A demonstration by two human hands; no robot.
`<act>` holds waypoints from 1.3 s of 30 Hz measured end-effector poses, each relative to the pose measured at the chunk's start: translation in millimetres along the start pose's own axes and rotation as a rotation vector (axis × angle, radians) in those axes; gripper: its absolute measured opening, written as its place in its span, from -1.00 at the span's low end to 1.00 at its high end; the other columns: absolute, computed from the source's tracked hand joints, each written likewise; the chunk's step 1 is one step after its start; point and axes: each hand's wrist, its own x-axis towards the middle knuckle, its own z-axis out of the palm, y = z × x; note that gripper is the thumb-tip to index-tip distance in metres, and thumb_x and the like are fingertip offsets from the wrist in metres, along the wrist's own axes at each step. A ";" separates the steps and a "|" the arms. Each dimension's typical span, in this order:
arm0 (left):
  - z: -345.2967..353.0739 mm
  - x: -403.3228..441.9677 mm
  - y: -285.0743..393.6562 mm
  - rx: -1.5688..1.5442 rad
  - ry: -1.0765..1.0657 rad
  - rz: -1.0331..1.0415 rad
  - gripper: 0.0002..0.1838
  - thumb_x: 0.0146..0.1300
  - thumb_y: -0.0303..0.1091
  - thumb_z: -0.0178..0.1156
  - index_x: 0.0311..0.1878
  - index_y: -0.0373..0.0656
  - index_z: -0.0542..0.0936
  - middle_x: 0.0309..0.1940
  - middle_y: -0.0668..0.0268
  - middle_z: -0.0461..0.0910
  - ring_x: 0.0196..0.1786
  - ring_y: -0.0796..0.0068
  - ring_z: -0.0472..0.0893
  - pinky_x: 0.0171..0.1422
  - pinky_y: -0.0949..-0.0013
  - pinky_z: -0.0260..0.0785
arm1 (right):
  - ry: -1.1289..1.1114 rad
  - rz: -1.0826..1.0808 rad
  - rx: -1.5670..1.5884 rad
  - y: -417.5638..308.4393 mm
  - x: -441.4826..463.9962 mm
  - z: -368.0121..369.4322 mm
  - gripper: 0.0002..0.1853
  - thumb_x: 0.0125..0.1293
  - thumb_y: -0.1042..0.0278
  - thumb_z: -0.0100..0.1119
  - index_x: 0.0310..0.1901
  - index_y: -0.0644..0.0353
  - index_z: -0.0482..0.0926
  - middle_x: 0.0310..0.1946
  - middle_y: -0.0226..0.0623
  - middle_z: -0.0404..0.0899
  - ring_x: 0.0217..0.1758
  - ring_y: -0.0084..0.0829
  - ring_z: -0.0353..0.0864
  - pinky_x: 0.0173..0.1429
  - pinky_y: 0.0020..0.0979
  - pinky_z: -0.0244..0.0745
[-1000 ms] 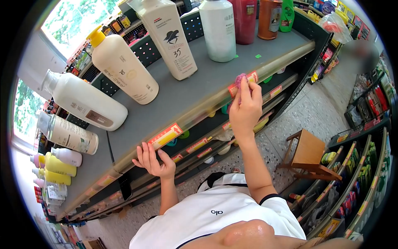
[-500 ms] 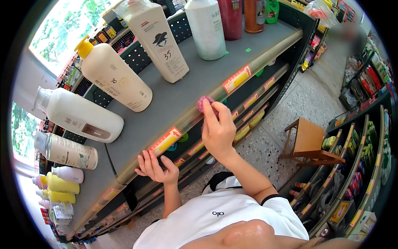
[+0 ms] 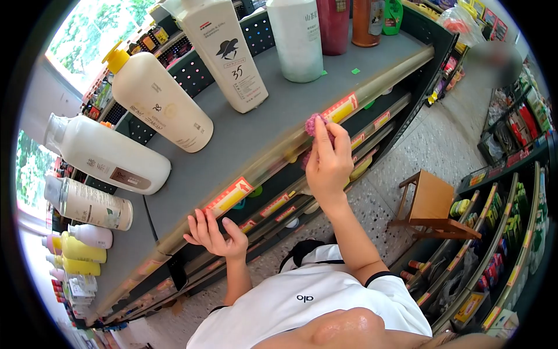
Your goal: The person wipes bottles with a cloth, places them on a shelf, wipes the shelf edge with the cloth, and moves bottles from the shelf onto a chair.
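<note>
My right hand [image 3: 330, 166] pinches a pinkish-purple cloth [image 3: 313, 124] against the front price-label strip [image 3: 279, 152] of the shelf. The cloth touches the strip at the lower left end of a red and yellow price label [image 3: 340, 109]. A loose part of it hangs beneath my fingers. My left hand [image 3: 218, 235] is open, fingers spread, by the same strip, just under another price label [image 3: 229, 196]. Nothing is in that hand. Behind the strip lies the grey shelf top [image 3: 192, 192].
Large pump bottles stand along the shelf, among them a cream one with a yellow top [image 3: 163, 104], a tall white one [image 3: 224, 58] and a white one [image 3: 110, 154]. Lower shelves run beneath. A wooden stool [image 3: 427, 200] stands on the speckled floor near another rack [image 3: 494, 244].
My right hand has slid the cloth along the strip, up and to the right, as far as the label. My left hand stays almost where it was, still open.
</note>
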 end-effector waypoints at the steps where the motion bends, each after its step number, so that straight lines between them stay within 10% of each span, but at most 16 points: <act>1: -0.1 0.4 1.3 0.001 -0.001 -0.010 -0.58 0.21 -0.40 0.11 0.11 -0.39 0.59 0.24 0.04 0.50 0.44 0.07 0.30 0.61 -0.01 -0.45 | -0.004 0.016 0.014 4.8 2.9 0.2 -0.58 0.11 0.62 0.19 0.07 0.25 0.60 -0.10 -0.24 0.53 -0.17 -0.20 0.55 -0.16 -0.28 0.52; 26: 41.4 28.5 87.5 -0.373 -0.021 0.112 -0.67 0.17 -0.58 0.09 0.01 -0.38 0.62 0.11 0.11 0.57 0.37 -0.08 0.36 0.52 -0.13 0.00 | -0.056 0.128 0.136 61.0 17.1 -8.2 -0.60 0.22 0.61 0.18 0.13 0.29 0.56 -0.10 -0.16 0.51 -0.11 -0.16 0.57 -0.07 -0.26 0.50; 39: 67.7 40.5 112.4 -0.143 -0.096 0.134 -0.67 0.15 -0.47 0.15 0.00 -0.22 0.68 0.03 0.26 0.66 0.27 0.20 0.48 0.54 0.10 -0.16 | -0.054 -0.107 0.328 35.7 -17.7 -2.8 -0.63 0.11 0.56 0.20 0.02 0.24 0.63 -0.14 -0.25 0.57 -0.21 -0.28 0.63 -0.22 -0.36 0.52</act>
